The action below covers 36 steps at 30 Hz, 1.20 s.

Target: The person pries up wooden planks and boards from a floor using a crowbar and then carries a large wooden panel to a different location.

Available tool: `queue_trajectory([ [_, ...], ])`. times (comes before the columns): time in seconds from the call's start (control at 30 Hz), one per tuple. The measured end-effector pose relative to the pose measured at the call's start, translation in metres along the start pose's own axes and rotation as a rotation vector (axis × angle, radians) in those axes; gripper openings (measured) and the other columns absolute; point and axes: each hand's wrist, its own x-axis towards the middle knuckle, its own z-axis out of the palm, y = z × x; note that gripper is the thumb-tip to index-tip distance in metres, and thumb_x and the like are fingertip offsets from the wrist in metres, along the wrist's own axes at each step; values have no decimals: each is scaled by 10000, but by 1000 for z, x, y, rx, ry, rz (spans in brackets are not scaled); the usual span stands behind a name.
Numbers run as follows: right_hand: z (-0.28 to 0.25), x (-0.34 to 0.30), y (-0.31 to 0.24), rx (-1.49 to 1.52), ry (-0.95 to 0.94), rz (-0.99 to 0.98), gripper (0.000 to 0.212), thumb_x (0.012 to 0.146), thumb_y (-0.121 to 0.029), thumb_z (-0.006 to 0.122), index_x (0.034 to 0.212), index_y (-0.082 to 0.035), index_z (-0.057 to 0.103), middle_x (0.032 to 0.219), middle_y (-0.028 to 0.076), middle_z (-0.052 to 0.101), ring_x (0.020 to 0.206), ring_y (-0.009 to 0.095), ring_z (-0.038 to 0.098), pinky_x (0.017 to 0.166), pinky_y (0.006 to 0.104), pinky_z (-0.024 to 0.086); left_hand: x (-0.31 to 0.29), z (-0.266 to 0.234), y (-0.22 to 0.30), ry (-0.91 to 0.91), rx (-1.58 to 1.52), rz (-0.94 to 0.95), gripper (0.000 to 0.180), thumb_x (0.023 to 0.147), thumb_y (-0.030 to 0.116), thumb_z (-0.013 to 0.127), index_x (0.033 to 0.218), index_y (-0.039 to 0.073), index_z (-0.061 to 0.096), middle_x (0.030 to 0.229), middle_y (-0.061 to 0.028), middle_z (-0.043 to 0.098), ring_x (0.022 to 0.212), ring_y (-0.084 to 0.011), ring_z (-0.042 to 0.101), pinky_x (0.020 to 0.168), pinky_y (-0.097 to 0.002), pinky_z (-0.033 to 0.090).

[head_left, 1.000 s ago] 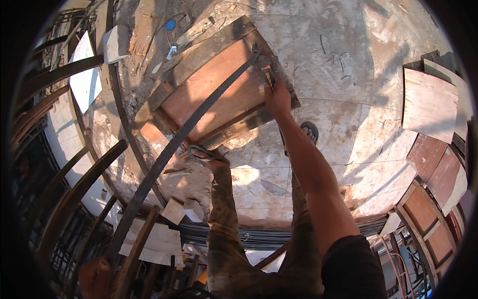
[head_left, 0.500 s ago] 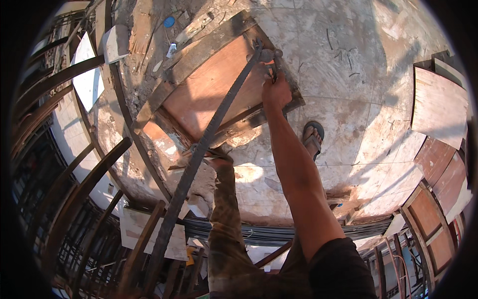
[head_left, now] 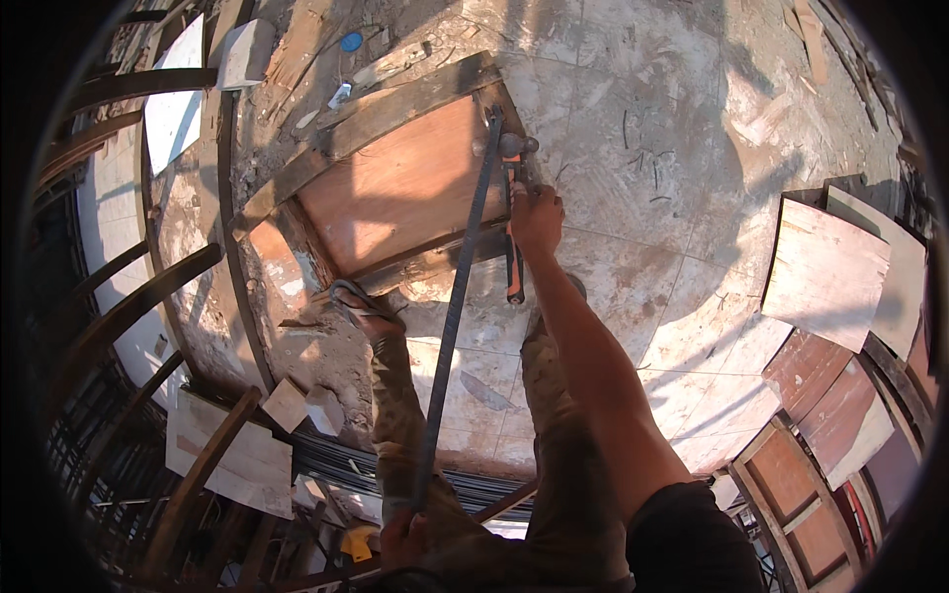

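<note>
My right hand [head_left: 537, 219] is closed on the orange and black handle of a hammer [head_left: 514, 272], whose dark round head lies at the bar's tip. A long ribbed steel bar [head_left: 458, 287] slants from my lap to the right end of a wood-framed plywood panel [head_left: 390, 188]. Low in the view, my left hand [head_left: 403, 539] is wrapped round the bar's near end, partly in shadow. The panel rests on the dusty floor, its frame made of rough boards. My sandalled left foot [head_left: 371, 314] is at the panel's near left corner.
Curved dark timbers [head_left: 148, 296] stand along the left. Plywood sheets [head_left: 825, 272] and another framed panel [head_left: 803, 499] lean at the right. A bundle of black rods [head_left: 336, 457] lies near my legs. Bent metal pieces [head_left: 643, 153] and a blue lid [head_left: 351, 42] are on the floor.
The bar has swung more upright, its near end moving right into view with my left hand. The hammer and my right hand have shifted slightly. My right foot has moved back toward me.
</note>
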Motion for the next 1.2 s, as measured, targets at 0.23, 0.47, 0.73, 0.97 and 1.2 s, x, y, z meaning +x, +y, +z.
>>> queue_trajectory([
  [0.23, 28, -73, 69, -27, -215, -71, 594, 890, -377, 663, 1322, -43, 430, 1283, 305, 513, 1178, 484, 540, 947, 549, 466, -16, 85, 19, 65, -226, 149, 264, 988, 271, 592, 923, 16, 607, 684, -1, 516, 627, -89, 476, 547, -284, 377],
  [0.47, 26, -44, 65, -69, -339, -136, 555, 867, -283, 694, 1274, -36, 409, 1287, 310, 492, 1144, 490, 565, 899, 537, 504, -41, 67, 18, 62, -136, 110, 212, 996, 265, 607, 1017, 54, 625, 731, 19, 554, 631, -61, 482, 558, -255, 388],
  [0.73, 43, -78, 71, -243, -240, -81, 594, 856, -165, 691, 1293, -45, 307, 1227, 304, 511, 1112, 482, 583, 910, 537, 503, -69, -2, 124, -147, -410, 65, 238, 995, 180, 617, 1191, 46, 600, 726, 70, 520, 581, -3, 422, 498, -191, 317],
  [0.97, 51, -76, 106, -76, -221, -230, 473, 888, -158, 662, 1229, -5, 372, 1093, 329, 602, 1075, 486, 596, 881, 556, 463, -81, -5, 73, 3, 32, 204, 375, 1008, 213, 592, 1337, 34, 600, 691, 67, 491, 551, -36, 401, 483, -219, 297],
  [1.2, 65, -105, 81, 250, -165, -254, 549, 911, -173, 627, 1371, 42, 418, 1163, 319, 561, 1041, 484, 597, 851, 527, 482, -101, -18, 127, -17, -1, 133, 430, 988, 182, 621, 1377, 8, 561, 706, 42, 520, 576, -50, 450, 507, -228, 354],
])
